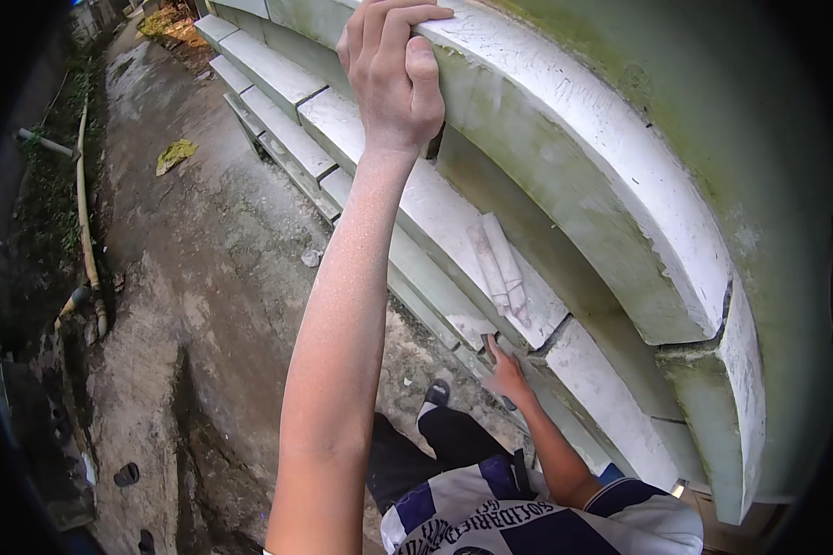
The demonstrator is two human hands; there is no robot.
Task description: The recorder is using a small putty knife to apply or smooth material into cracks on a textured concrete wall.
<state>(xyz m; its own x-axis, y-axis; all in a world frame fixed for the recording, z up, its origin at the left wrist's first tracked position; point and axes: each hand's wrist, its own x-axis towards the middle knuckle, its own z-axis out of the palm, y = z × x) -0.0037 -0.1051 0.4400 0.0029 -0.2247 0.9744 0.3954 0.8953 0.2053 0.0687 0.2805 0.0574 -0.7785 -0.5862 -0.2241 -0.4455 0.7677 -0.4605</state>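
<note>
My left hand [389,83] reaches up to a curved, white-topped green stone ledge [602,157], fingers bent over its edge. Its arm is dusted pale. Lower down, my right hand [507,375] is closed on a dark, narrow tool [488,344], partly hidden, beside a joint in a lower white tread [467,312]. Two pale rolled or stick-like pieces [497,264] lie on the tread just above that hand. My legs and dark sandal [436,392] show below.
A stained concrete path [208,277] runs along the stepped structure at left, with a yellow crumpled item [176,155] on it. Pipes [88,240] and plants line the far left edge. Loose slippers [127,474] lie lower left. A green wall [787,351] fills the right.
</note>
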